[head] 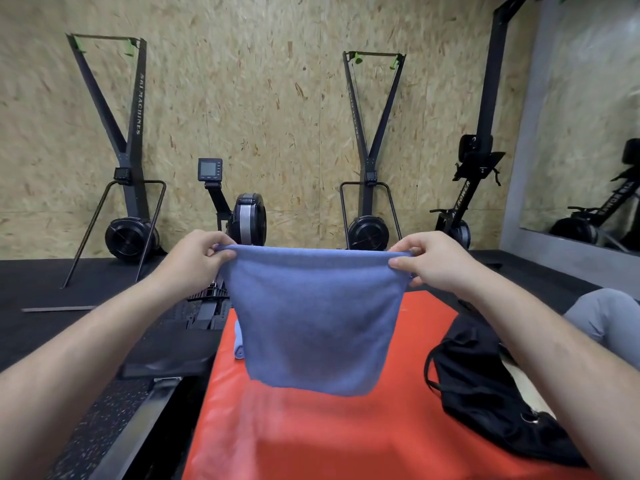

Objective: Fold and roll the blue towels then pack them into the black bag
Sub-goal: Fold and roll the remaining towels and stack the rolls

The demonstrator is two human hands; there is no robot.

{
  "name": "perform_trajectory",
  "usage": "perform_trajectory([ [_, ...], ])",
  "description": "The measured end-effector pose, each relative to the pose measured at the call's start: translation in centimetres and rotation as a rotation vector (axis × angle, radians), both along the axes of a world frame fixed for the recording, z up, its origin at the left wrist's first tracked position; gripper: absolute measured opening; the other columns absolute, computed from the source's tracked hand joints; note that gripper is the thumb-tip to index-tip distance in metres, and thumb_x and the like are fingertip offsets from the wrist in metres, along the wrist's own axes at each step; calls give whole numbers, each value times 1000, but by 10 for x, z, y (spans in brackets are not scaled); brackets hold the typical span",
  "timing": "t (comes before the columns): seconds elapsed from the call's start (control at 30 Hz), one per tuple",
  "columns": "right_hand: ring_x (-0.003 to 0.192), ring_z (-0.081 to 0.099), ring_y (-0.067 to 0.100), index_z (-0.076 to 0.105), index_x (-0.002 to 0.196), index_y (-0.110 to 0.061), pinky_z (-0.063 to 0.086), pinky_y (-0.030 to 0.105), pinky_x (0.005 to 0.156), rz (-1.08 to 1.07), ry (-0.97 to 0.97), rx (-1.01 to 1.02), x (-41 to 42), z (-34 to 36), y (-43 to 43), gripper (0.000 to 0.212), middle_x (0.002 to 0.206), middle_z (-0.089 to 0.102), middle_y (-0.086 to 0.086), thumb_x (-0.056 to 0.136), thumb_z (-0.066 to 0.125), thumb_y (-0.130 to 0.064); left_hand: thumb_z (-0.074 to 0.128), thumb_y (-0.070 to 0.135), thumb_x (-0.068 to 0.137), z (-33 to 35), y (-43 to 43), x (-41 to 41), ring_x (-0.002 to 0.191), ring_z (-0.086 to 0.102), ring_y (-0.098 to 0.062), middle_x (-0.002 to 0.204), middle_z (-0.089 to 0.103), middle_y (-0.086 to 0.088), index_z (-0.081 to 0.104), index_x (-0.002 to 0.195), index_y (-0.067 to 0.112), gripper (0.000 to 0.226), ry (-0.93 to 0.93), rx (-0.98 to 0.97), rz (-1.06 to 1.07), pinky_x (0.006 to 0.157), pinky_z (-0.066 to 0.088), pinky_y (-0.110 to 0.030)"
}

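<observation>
A blue towel (313, 320) hangs in the air in front of me, over a red mat (311, 438). My left hand (195, 258) pinches its top left corner. My right hand (427, 259) pinches the top right corner, so the top edge is stretched level between them. A second blue towel (238, 342), rolled up, lies on the mat behind the hanging one and is mostly hidden by it. The black bag (485, 386) lies slumped on the mat's right side, partly under my right forearm.
A rowing machine (242, 220) with its rail runs along the mat's left edge over black rubber floor. Two ski machines (128, 150) stand against the chipboard wall, an upright rower and a mirror to the right. A grey-clad knee (609, 320) shows at the right.
</observation>
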State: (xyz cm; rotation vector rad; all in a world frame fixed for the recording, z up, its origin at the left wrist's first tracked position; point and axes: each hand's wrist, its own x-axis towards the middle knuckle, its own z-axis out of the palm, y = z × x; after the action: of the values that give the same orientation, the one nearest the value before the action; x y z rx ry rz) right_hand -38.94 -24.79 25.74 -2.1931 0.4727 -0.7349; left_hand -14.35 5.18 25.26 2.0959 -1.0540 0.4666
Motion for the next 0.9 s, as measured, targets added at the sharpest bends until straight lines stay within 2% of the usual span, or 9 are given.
perform_trajectory([
  [0.1,56,54,-3,71,80,-21,41,11,54,-14,49,-257,-3,4,5,10,69,63,-7,90,69,-20,60,16,97,1,1,6,73,55,-16,83,64,-8,68,84,20,16,6,24,10,62,38,-24],
  [0.13,59,55,-2,70,81,-20,39,12,53,-15,57,-283,-2,3,6,10,73,62,-9,91,68,-21,60,17,98,0,-2,7,77,55,-19,86,64,-7,67,86,18,14,19,35,34,64,38,-28],
  [0.23,84,66,14,70,84,-22,55,31,72,-56,64,-227,11,-6,-3,5,89,70,-5,89,68,-24,63,20,95,-12,-18,17,80,58,-14,86,67,1,67,89,19,8,94,16,81,63,41,-27],
  [0.3,84,70,18,71,83,-22,60,39,77,-77,56,-158,23,-16,-12,4,87,72,-3,86,70,-24,69,23,92,-23,-28,25,82,61,-10,87,68,6,68,89,21,3,171,-16,104,63,41,-25],
  [0.4,68,67,16,70,83,-20,58,36,69,-120,67,-116,42,-34,-25,7,78,71,-1,87,70,-25,69,24,91,-43,-45,40,57,64,-12,68,67,1,69,84,15,11,249,-11,129,53,40,-26],
  [0.47,58,63,16,69,84,-17,55,36,62,-144,82,-90,55,-48,-32,9,70,69,3,90,68,-23,65,23,94,-54,-56,49,46,64,-14,67,69,-4,68,83,12,15,306,-16,121,50,42,-25],
  [0.57,62,71,18,66,85,-11,59,41,65,-138,54,-18,73,-65,-42,10,75,73,11,93,63,-16,60,20,98,-64,-69,64,56,72,-23,78,70,-12,64,88,7,17,414,-88,73,49,51,-24],
  [0.7,73,73,17,66,82,-17,58,47,78,-139,-27,-32,85,-78,-56,8,71,73,0,89,63,-18,56,18,100,-69,-80,76,70,75,-25,78,69,-14,60,88,7,16,461,-175,6,74,59,-46],
  [0.9,78,71,13,68,86,-24,57,40,77,-114,7,-71,79,-128,-63,5,77,73,-7,89,65,-21,57,15,99,-116,-72,71,79,74,-19,88,72,-13,63,90,11,12,464,-156,-31,74,58,-36],
])
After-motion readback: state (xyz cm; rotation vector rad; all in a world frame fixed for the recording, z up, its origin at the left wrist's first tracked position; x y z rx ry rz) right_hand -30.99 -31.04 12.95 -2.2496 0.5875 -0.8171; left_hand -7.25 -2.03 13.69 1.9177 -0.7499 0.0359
